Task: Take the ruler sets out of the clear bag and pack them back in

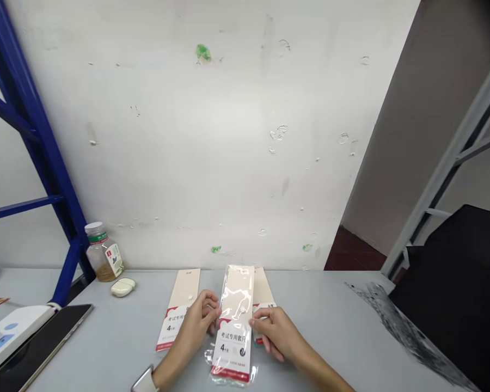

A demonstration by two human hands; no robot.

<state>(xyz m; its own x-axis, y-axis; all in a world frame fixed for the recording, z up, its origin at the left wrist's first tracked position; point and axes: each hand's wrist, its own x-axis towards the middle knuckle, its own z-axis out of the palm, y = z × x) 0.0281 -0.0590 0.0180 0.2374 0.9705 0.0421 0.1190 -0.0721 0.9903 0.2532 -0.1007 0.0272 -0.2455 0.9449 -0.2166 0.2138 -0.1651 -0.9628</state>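
Note:
A ruler-set packet (234, 348) in a clear plastic sleeve, beige above and white and red below, stands between my hands, its lower end toward me. My left hand (200, 318) is closed, curled fingers at the packet's left edge. On the opposite edge, my right hand (275, 331) pinches the packet between thumb and forefinger. Partly covered by my left hand and forearm, a second ruler-set packet (183, 288) lies on the table. A third ruler-set packet (262, 286) lies behind the held one and my right hand, mostly hidden.
The grey table (130, 337) meets a scuffed white wall (237, 163). At left are a lidded jar (104, 253), a small white case (123, 287), a dark phone-like slab (53, 348) and a white device (12, 337). A blue frame (44, 136) rises there; a black object (457, 288) stands right.

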